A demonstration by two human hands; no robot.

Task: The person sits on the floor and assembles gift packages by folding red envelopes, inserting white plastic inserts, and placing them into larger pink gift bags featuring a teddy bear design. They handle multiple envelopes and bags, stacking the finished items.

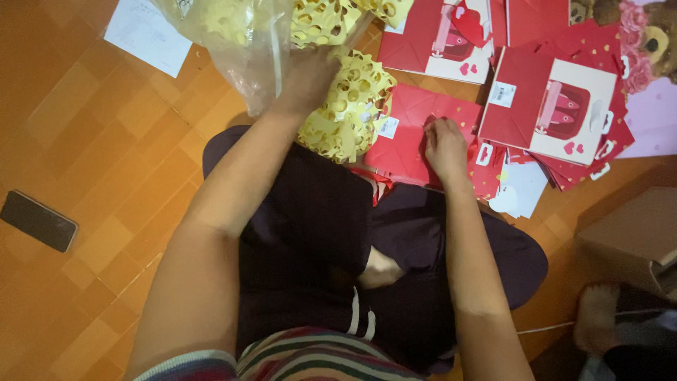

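an orange-brown tiled floor (92, 141) carries everything. a dark phone (39, 221) is laid flat at the left, a white paper sheet (148, 32) at the top left. red paper bags (557, 106) are spread flat at the upper right, a cardboard box (635, 229) beside them.
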